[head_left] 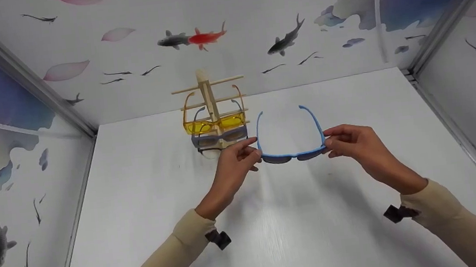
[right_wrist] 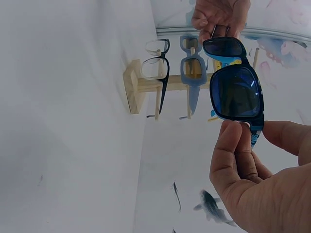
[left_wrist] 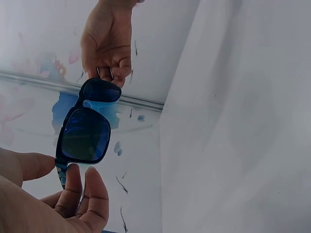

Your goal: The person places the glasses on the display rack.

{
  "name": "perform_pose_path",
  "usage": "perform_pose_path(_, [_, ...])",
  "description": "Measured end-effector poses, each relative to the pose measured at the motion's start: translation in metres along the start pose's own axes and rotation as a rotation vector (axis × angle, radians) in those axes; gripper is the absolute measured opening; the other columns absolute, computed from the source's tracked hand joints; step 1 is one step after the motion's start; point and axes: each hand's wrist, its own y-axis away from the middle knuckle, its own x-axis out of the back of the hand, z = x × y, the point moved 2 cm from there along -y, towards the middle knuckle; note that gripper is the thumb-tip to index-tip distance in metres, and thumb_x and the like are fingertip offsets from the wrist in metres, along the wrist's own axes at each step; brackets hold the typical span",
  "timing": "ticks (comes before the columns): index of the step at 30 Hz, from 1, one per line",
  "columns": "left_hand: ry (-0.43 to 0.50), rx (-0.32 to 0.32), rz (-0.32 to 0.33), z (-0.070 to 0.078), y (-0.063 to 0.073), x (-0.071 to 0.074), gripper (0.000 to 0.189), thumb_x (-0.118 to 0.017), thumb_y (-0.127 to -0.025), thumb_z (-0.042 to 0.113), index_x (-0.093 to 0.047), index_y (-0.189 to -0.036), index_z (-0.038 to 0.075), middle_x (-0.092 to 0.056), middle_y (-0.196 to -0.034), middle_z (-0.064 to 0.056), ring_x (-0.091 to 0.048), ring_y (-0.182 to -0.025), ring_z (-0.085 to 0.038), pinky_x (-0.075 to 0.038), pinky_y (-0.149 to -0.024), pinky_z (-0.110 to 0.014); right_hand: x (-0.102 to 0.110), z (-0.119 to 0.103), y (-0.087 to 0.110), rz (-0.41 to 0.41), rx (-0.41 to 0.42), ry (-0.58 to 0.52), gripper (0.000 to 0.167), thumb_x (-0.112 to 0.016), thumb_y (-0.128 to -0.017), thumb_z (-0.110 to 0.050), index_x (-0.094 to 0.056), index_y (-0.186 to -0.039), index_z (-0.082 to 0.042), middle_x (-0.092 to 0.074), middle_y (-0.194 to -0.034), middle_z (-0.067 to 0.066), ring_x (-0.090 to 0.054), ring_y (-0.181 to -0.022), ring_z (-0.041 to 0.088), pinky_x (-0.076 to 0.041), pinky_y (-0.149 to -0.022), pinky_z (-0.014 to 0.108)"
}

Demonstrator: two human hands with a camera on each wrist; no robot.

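Observation:
A pair of sunglasses point(head_left: 293, 156) with a blue and black frame and dark lenses is held up between both hands, its temples unfolded and pointing away from me. My left hand point(head_left: 237, 162) pinches the left hinge end between thumb and fingers. At the opposite hinge, the right hand point(head_left: 354, 143) has the same pinch. The left wrist view shows the dark bluish lenses point(left_wrist: 86, 136) from the front, with a patterned temple beside the left fingers point(left_wrist: 95, 194). In the right wrist view the right thumb point(right_wrist: 284, 137) presses near the frame's outer corner.
Left of the sunglasses stands a wooden eyewear rack point(head_left: 206, 88) with crossbars. It carries yellow glasses point(head_left: 232, 120), grey-blue sunglasses point(head_left: 233, 134) and black-rimmed clear glasses point(right_wrist: 167, 73) at the bottom. A white table point(head_left: 142, 232) lies below, enclosed by fish-patterned panels point(head_left: 241, 0).

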Motion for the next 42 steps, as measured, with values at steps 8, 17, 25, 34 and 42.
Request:
perform_pose_path(8, [0.005, -0.037, -0.003, 0.009, -0.002, 0.005, 0.047, -0.068, -0.110, 0.014, -0.060, -0.154, -0.002, -0.074, -0.113, -0.012, -0.073, -0.106, -0.026, -0.065, -0.089, -0.032, 0.000, -0.012, -0.005, -0.008, 0.015, 0.012, 0.038, -0.072, -0.108, -0.011, -0.064, -0.137, 0.013, -0.079, -0.109, 0.010, -0.079, -0.097, 0.020, -0.065, -0.092, 0.034])
perform_pose_path(17, [0.013, -0.061, 0.001, 0.023, -0.003, 0.013, 0.046, -0.067, -0.110, 0.012, -0.060, -0.154, -0.002, -0.074, -0.115, -0.014, -0.073, -0.109, -0.032, -0.065, -0.089, -0.032, -0.004, -0.026, -0.010, 0.011, 0.030, 0.003, 0.037, -0.073, -0.107, -0.011, -0.066, -0.136, 0.011, -0.079, -0.108, 0.009, -0.079, -0.096, 0.020, -0.066, -0.091, 0.033])
perform_pose_path(25, [0.027, -0.082, 0.006, 0.035, -0.005, 0.020, 0.045, -0.067, -0.110, 0.011, -0.060, -0.153, -0.003, -0.073, -0.116, -0.015, -0.072, -0.110, -0.035, -0.065, -0.089, -0.032, -0.006, -0.036, -0.013, 0.022, 0.072, -0.009, 0.036, -0.074, -0.107, -0.012, -0.067, -0.135, 0.010, -0.079, -0.108, 0.010, -0.080, -0.096, 0.022, -0.066, -0.090, 0.034])
perform_pose_path(34, [0.015, -0.101, 0.022, 0.048, -0.004, 0.032, 0.045, -0.067, -0.110, 0.010, -0.061, -0.152, -0.003, -0.073, -0.116, -0.014, -0.074, -0.105, -0.024, -0.065, -0.088, -0.031, -0.013, -0.048, -0.020, 0.016, 0.110, -0.023, 0.037, -0.073, -0.107, -0.011, -0.066, -0.135, 0.012, -0.078, -0.108, 0.012, -0.080, -0.096, 0.022, -0.066, -0.090, 0.034])
perform_pose_path(42, [-0.002, -0.118, 0.039, 0.059, -0.003, 0.044, 0.046, -0.068, -0.109, 0.011, -0.061, -0.153, -0.002, -0.074, -0.117, -0.015, -0.076, -0.106, -0.032, -0.066, -0.087, -0.033, -0.018, -0.062, -0.027, 0.021, 0.130, -0.035, 0.034, -0.074, -0.107, -0.010, -0.068, -0.134, 0.009, -0.078, -0.107, 0.011, -0.079, -0.095, 0.022, -0.066, -0.090, 0.034])
